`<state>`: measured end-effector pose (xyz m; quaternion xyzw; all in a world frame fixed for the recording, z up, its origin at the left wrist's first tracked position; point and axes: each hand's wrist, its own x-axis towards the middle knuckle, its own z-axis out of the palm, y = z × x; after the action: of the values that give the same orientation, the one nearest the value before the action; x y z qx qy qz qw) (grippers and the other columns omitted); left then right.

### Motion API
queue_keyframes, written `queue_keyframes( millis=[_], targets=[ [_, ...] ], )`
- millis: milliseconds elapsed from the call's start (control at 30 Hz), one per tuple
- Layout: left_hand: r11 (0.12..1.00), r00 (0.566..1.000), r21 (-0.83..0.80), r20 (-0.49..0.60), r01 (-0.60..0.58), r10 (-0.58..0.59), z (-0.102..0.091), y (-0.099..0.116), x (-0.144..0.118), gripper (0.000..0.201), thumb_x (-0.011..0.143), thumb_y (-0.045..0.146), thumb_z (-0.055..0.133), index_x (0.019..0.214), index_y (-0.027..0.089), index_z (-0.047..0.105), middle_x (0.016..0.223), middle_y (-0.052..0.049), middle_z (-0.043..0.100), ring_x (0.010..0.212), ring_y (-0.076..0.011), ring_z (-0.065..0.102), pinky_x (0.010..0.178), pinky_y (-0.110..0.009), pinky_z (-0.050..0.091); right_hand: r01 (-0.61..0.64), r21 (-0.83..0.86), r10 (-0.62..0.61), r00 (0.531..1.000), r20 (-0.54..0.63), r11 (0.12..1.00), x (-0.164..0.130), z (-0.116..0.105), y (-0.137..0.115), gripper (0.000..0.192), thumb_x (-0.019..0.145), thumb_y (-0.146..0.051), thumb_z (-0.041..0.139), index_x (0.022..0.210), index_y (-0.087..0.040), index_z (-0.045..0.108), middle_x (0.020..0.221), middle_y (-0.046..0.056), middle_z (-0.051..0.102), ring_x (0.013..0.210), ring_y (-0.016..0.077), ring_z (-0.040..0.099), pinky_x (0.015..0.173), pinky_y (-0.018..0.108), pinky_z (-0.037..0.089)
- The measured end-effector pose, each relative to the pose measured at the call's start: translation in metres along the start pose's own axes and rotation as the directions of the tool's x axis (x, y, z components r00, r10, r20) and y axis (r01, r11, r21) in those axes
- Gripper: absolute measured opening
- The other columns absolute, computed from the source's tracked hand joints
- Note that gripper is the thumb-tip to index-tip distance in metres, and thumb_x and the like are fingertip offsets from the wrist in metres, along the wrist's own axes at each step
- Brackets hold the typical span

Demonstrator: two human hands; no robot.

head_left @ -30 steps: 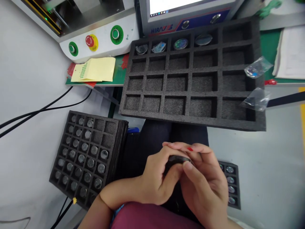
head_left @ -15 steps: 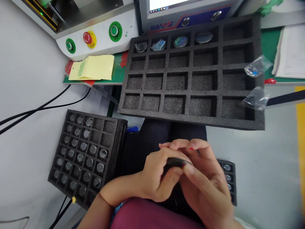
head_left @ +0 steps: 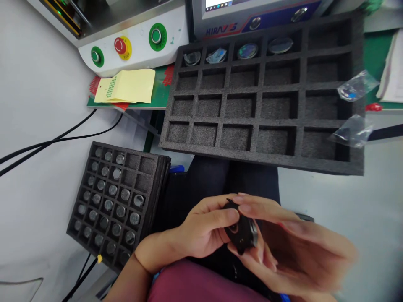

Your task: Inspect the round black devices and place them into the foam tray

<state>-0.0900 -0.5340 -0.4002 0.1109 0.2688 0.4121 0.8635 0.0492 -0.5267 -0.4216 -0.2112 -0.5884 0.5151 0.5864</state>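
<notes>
A small black part (head_left: 242, 230) is pinched over the lap between the left hand (head_left: 201, 235) and the right hand (head_left: 283, 247), each grip closed on it by the fingertips only. The right hand is blurred, so its exact hold cannot be made out. With so light a pinch and nothing beneath but the knees, the part could be dropped to the floor, or knocked against the small foam tray (head_left: 115, 201) of round discs just beside the left forearm, well short of the large foam tray (head_left: 267, 121) on the tabletop
</notes>
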Motion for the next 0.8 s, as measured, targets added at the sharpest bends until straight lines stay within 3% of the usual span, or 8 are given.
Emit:
queue_keyframes(
  millis=[100, 300, 433, 567, 800],
  targets=[
    [0.999, 0.999, -0.044, 0.041, -0.031, 0.033, 0.0, -0.004, 0.002, 0.041, 0.084, 0.052, 0.064, 0.078, 0.012, 0.058, 0.054, 0.0, 0.059, 0.049, -0.0133, 0.06, 0.047, -0.021, 0.042, -0.038, 0.017, 0.038, 0.999, 0.016, 0.999, -0.003, -0.002, 0.0, 0.08, 0.073, 0.006, 0.066, 0.142, -0.027, 0.043, 0.137, -0.003, 0.059, 0.125, 0.0183, 0.057, 0.112, 0.037, 0.046],
    [0.996, 0.995, -0.09, 0.09, -0.026, 0.034, 0.002, -0.003, 0.002, 0.038, 0.086, 0.048, 0.066, 0.078, 0.011, 0.06, 0.055, -0.001, 0.059, 0.046, -0.0096, 0.054, 0.045, -0.018, 0.039, -0.04, 0.037, 0.043, 0.996, -0.083, 0.999, 0.007, 0.001, -0.005, 0.047, 0.089, -0.019, 0.067, 0.134, -0.027, 0.054, 0.126, 0.0, 0.067, 0.114, 0.0168, 0.065, 0.104, 0.034, 0.053],
    [0.996, 0.999, -0.09, 0.048, 0.009, -0.005, 0.001, -0.002, -0.001, 0.038, 0.083, 0.048, 0.069, 0.081, 0.011, 0.062, 0.059, -0.002, 0.061, 0.048, -0.0095, 0.055, 0.046, -0.019, 0.04, -0.086, 0.084, 0.092, 0.993, -0.077, 0.993, 0.012, 0.001, -0.005, 0.047, 0.087, -0.017, 0.07, 0.13, -0.029, 0.057, 0.123, -0.003, 0.069, 0.114, 0.0147, 0.065, 0.101, 0.029, 0.055],
    [0.995, 0.999, -0.093, -0.005, 0.037, -0.038, 0.003, -0.002, -0.002, 0.04, 0.079, 0.051, 0.072, 0.081, 0.012, 0.062, 0.059, -0.001, 0.059, 0.047, -0.0084, 0.052, 0.045, -0.018, 0.037, -0.068, 0.083, 0.075, 0.994, -0.08, 0.994, 0.008, -0.001, -0.002, 0.05, 0.082, -0.015, 0.074, 0.127, -0.03, 0.06, 0.12, 0.0, 0.07, 0.109, 0.0206, 0.069, 0.097, 0.038, 0.059],
    [0.993, 0.998, -0.093, 0.011, 0.067, -0.067, 0.002, -0.008, -0.001, 0.044, 0.076, 0.054, 0.073, 0.076, 0.012, 0.06, 0.057, -0.001, 0.058, 0.044, -0.0079, 0.049, 0.045, -0.019, 0.038, -0.11, 0.121, 0.117, 0.992, -0.054, 0.987, -0.005, -0.005, 0.006, 0.049, 0.082, -0.02, 0.075, 0.128, -0.031, 0.059, 0.116, 0.001, 0.072, 0.106, 0.0223, 0.07, 0.1, 0.038, 0.057]
  ],
)
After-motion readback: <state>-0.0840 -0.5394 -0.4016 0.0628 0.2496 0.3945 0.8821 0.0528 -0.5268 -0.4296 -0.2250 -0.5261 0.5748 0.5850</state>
